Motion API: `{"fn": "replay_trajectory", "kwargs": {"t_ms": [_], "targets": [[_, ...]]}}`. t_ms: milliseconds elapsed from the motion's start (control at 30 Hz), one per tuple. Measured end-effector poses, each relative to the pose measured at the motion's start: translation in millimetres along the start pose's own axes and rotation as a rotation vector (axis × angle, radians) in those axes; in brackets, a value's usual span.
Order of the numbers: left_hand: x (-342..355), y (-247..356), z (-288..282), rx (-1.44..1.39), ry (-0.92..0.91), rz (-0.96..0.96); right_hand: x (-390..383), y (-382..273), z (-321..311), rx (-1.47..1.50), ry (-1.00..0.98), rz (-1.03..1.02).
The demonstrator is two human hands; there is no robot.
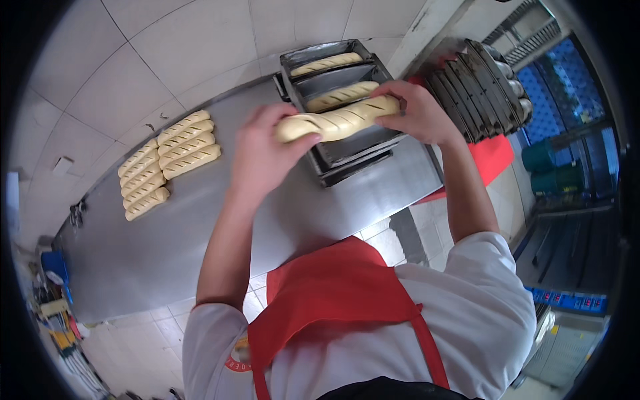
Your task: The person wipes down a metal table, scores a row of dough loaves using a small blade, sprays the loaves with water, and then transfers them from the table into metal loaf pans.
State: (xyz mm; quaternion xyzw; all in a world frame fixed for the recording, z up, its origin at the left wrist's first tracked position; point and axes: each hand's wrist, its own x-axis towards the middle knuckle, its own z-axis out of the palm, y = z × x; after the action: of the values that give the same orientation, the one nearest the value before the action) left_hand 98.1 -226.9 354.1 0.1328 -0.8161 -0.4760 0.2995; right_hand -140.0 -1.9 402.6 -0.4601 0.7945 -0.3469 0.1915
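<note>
A pale, slashed dough loaf [340, 123] is held lengthwise between my two hands, above a dark metal loaf pan set [325, 175]. My left hand [267, 143] grips its left end, thumb underneath at the near side. On the right end my right hand [415, 110] is closed, fingers over the top. Two more dough loaves lie in the pan's compartments: one in the farthest [327, 63], one in the middle [340, 97]. The nearest compartment lies beneath the held loaf, which partly hides it.
Several slashed dough loaves [190, 145] rest in two columns at the left of the steel table [267, 223]. A stack of dark loaf pans [467, 93] stands at the right beside a red surface [491, 162]. A tiled wall [193, 47] runs along the table's far edge.
</note>
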Motion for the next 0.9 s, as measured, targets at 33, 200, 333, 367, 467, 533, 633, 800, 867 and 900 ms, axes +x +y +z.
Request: {"fn": "replay_trajectory", "kwargs": {"t_ms": [33, 200, 333, 367, 467, 533, 633, 800, 867, 900], "targets": [[15.9, 15.0, 35.5, 0.229, -0.034, 0.075, -1.5, 20.1, -12.7, -0.096, 0.013, -0.060], [33.8, 3.4, 119.4, 0.760, -0.347, -0.026, 2.4, 109.8, -12.2, -0.581, -0.045, -0.195], [45.7, 13.4, 131.9, 1.086, -0.566, 0.023, 10.9, 126.7, -12.4, -0.821, -0.087, -0.294], [51.9, 17.3, 134.5, 1.130, -0.599, 0.042, 15.3, 128.9, -17.0, -0.848, -0.093, -0.325], [60.0, 10.1, 151.1, 1.208, -0.703, -0.036, 25.8, 139.6, -6.3, -0.879, -0.106, -0.344], [54.8, 2.6, 149.4, 1.219, -0.703, -0.034, 29.0, 146.2, -1.9, -0.855, -0.137, -0.360], [42.9, 8.4, 133.2, 1.012, -0.494, -0.028, 29.2, 149.2, -23.8, -0.539, -0.058, -0.388], [34.2, -27.9, 111.9, 0.316, 0.165, -0.419, 58.9, 197.9, -21.7, 0.467, 0.347, 0.125], [37.1, -53.1, 123.8, -0.035, 0.249, -0.542, 82.6, 236.3, 6.6, 0.630, 0.319, 0.341], [30.7, -53.9, 136.2, -0.210, 0.259, -0.614, 87.4, 229.4, 10.1, 0.663, 0.313, 0.335]]}}
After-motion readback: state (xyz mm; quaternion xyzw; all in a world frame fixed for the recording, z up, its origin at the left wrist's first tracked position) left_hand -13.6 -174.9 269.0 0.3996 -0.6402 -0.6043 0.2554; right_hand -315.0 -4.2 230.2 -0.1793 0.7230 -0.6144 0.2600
